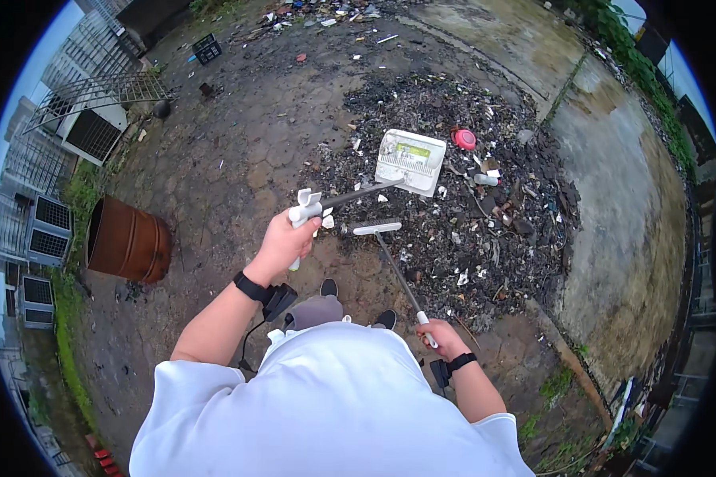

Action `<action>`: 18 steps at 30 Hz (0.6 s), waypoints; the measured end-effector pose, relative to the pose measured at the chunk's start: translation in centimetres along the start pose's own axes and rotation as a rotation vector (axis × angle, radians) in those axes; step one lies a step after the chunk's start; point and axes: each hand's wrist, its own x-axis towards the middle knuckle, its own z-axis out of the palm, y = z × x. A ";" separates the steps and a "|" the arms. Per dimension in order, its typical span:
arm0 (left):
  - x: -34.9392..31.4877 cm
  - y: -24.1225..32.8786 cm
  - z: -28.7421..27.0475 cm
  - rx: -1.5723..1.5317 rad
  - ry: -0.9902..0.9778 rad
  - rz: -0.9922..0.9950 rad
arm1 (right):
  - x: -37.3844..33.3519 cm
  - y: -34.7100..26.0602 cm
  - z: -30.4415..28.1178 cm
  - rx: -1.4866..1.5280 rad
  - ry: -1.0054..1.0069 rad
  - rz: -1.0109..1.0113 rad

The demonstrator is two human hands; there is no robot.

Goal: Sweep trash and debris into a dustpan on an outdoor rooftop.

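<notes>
Debris-strewn ground (239, 179); left fingers (306, 229) grip dustpan (410, 163) at one o'clock, right fingers (431, 327) grip broom (378, 229). Likely sweeping; next calls for aligning both.

dark ground (231, 167) lies left; pale concrete (628, 222) spans right.

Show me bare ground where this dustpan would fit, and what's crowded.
Mostly bare: the brown ground between the rusty barrel and left hand; the concrete slab, bordered on its left by the debris heap. Crowded: that heap, especially around the pink object and white cylinder.
</notes>
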 end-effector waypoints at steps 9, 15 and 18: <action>-3.6 -6.8 -10.2 0.244 0.365 0.026 | 3.6 1.4 4.0 -0.277 0.013 0.096; -6.4 -13.1 -20.0 0.447 0.476 0.019 | 6.1 1.2 10.8 -0.281 -0.007 0.160; -8.5 -16.4 -26.0 0.518 0.541 -0.045 | 7.0 0.7 15.7 -0.282 0.024 0.191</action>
